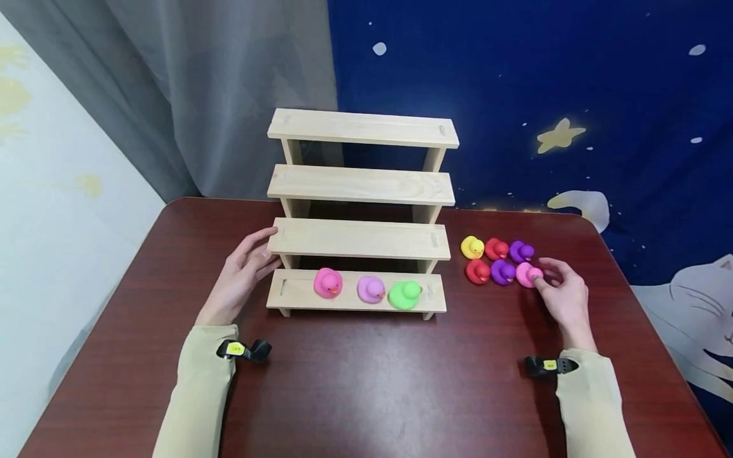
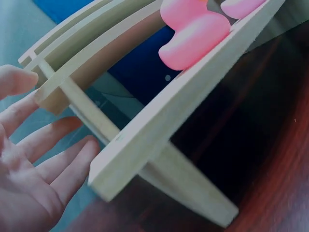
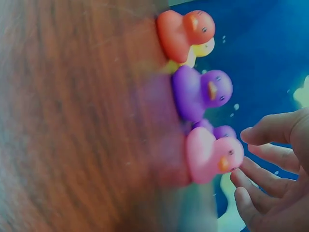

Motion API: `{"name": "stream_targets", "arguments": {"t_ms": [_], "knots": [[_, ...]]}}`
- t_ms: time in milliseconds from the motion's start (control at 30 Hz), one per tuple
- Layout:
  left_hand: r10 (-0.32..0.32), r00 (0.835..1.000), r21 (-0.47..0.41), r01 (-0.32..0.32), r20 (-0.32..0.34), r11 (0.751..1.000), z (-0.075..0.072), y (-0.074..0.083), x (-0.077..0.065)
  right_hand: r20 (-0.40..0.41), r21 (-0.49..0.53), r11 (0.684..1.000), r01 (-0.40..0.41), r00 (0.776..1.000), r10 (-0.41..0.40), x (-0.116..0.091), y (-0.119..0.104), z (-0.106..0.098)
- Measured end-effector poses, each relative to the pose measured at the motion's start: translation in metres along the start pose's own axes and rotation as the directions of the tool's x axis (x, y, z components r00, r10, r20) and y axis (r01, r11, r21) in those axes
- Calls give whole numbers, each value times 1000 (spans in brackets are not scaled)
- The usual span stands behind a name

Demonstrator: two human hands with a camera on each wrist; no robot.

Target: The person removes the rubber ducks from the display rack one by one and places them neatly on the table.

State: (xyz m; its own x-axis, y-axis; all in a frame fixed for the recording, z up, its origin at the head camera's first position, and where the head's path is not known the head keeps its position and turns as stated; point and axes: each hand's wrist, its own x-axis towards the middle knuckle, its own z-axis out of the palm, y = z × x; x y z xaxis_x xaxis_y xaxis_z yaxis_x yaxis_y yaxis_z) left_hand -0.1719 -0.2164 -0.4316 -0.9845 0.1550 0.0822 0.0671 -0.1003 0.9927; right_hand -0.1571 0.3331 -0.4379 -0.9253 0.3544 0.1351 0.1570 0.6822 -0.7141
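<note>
My left hand (image 1: 237, 277) is beside the left end of a stepped wooden shelf (image 1: 361, 240), fingertips at the edge of its second-lowest step. In the left wrist view its fingers (image 2: 63, 137) are spread and hold nothing. On the bottom step sit a hot-pink duck (image 1: 328, 283), a lilac duck (image 1: 371, 289) and a green duck (image 1: 405, 295). My right hand (image 1: 564, 296) is at the right of a light-pink duck (image 1: 528, 275), thumb and fingers parted close by its head. In the right wrist view that pink duck (image 3: 212, 154) stands upright on the table.
Beside the pink duck are a purple duck (image 1: 503, 272), a red duck (image 1: 478, 271), a yellow duck (image 1: 472, 247), and another red (image 1: 496, 249) and purple duck (image 1: 521, 251). Behind the brown table (image 1: 366, 381) hang a grey curtain (image 1: 229, 95) and a blue starry cloth (image 1: 487, 76).
</note>
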Motion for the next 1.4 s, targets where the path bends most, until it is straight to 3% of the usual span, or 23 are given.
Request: {"name": "stream_targets", "arguments": {"t_ms": [200, 367, 633, 733, 833, 1100, 1333, 1400], "knots": [[7, 1000, -24, -7, -7, 1000, -12, -2, -9, -38, 30, 994, 107, 994, -105, -5, -19, -8], [-10, 1000, -17, 10, 10, 1000, -21, -7, -17, -20, 79, 964, 252, 968, -251, -8, -38, -10], [-51, 987, 72, 41, 152, 997, -30, -19, -28, 56, 124, 905, 406, 908, -415, -12, -58, -4], [-64, 979, 80, 49, 196, 996, -31, -21, -30, 92, 118, 878, 464, 875, -475, -11, -64, -6], [-88, 970, 98, 67, 227, 993, -33, -22, -32, 132, 109, 838, 534, 828, -545, -10, -71, -9], [-202, 926, 134, 167, 320, 977, -37, -24, -30, 228, 85, 734, 674, 704, -673, -8, -85, -1], [-244, 911, 184, 191, 332, 964, -35, -23, -27, 302, 137, 707, 694, 651, -697, -13, -96, 13], [-251, 904, 208, 187, 345, 960, -34, -22, -25, 312, 176, 687, 706, 621, -719, -14, -99, 16]]}}
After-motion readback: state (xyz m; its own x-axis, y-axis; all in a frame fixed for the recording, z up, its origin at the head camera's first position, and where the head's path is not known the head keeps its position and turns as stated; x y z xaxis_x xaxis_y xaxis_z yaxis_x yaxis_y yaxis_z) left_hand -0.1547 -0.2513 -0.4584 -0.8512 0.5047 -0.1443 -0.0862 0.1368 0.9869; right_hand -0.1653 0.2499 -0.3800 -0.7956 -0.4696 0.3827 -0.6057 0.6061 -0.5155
